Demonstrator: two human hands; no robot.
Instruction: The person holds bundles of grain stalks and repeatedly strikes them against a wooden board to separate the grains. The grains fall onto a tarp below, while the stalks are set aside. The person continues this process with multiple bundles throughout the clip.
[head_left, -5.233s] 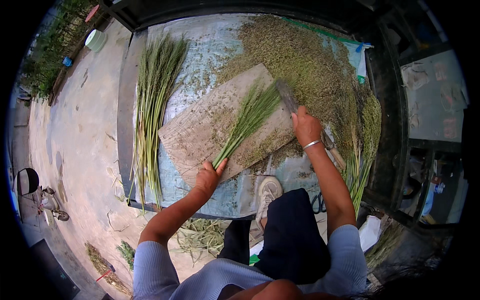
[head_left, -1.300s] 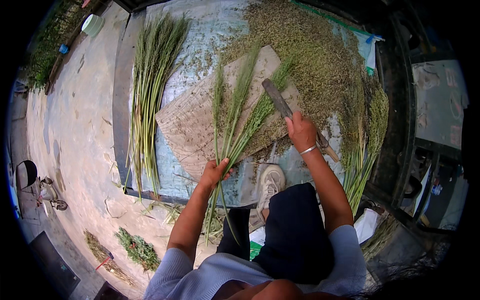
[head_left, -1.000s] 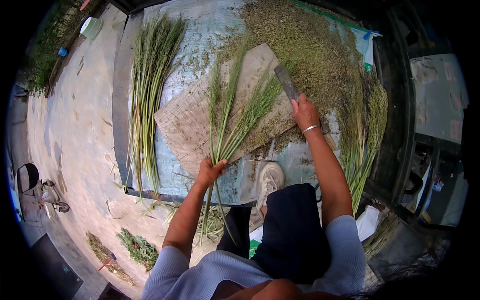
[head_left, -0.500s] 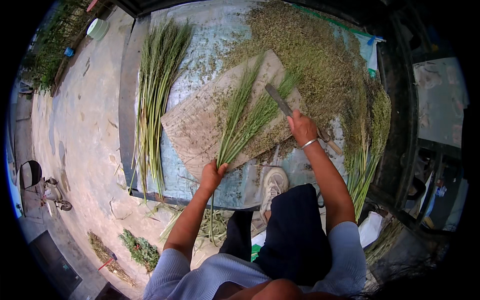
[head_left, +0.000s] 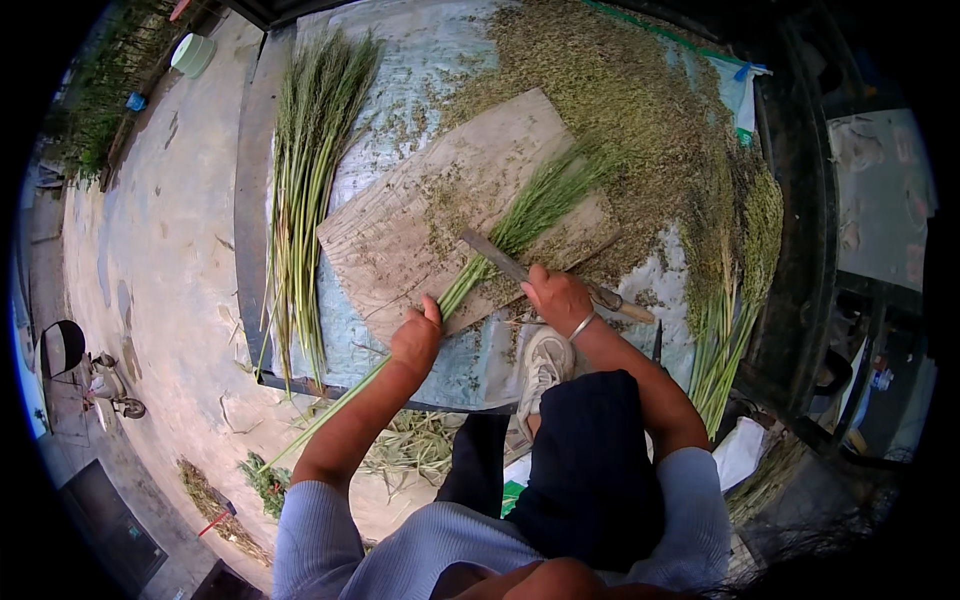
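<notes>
My left hand [head_left: 416, 338] is closed around a small bunch of green stalks with feathery seed heads [head_left: 545, 205]. The heads lie across a wooden board [head_left: 390, 215], and the stalk ends trail past my left forearm. In my right hand [head_left: 557, 298] is a long flat metal bar [head_left: 495, 254] with a wooden handle [head_left: 636, 312]. I grip it around its middle, and its flat end lies across the stalks just below the heads. Loose seeds are scattered over the board.
A thick layer of seeds [head_left: 610, 80] covers the far side of the pale sheet [head_left: 420, 60]. Bundles of stalks lie left [head_left: 305, 190] and right [head_left: 735, 310]. My shoe [head_left: 547, 365] rests at the near edge. A scooter [head_left: 115, 385] stands far left.
The metal bar has come down and left onto the stalks. The spread seed heads have gathered into one bunch and swung right, while my left hand has shifted slightly left.
</notes>
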